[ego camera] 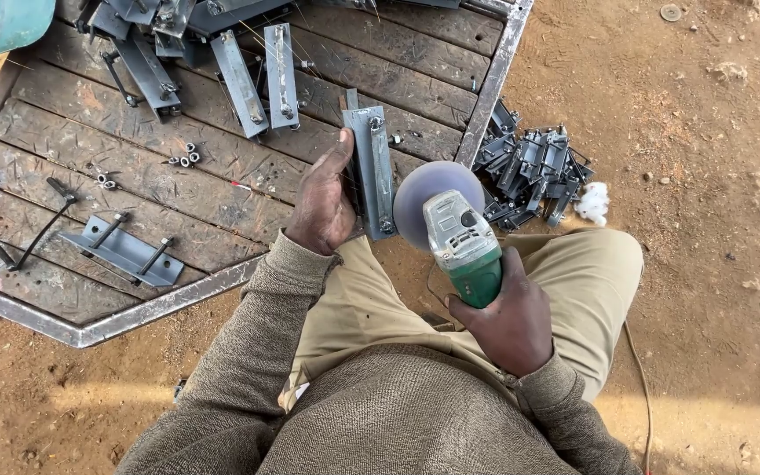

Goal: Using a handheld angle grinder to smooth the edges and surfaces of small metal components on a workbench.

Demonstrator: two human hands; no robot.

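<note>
My left hand (pixel 323 200) grips a flat grey metal bracket (pixel 371 167) that stands on edge on the ridged steel plate (pixel 160 176). My right hand (pixel 507 321) is wrapped around the green body of an angle grinder (pixel 461 242). Its round disc (pixel 428 198) sits just right of the bracket's lower end, close to it; whether they touch cannot be made out. I am crouched, with my knees in tan trousers below the tool.
Several similar brackets (pixel 248 70) lie at the top of the plate, another one (pixel 120 251) at the lower left, with loose nuts (pixel 185 157) between. A pile of dark metal parts (pixel 529 171) rests on the dirt at right. The grinder's cord (pixel 639 378) trails over the ground.
</note>
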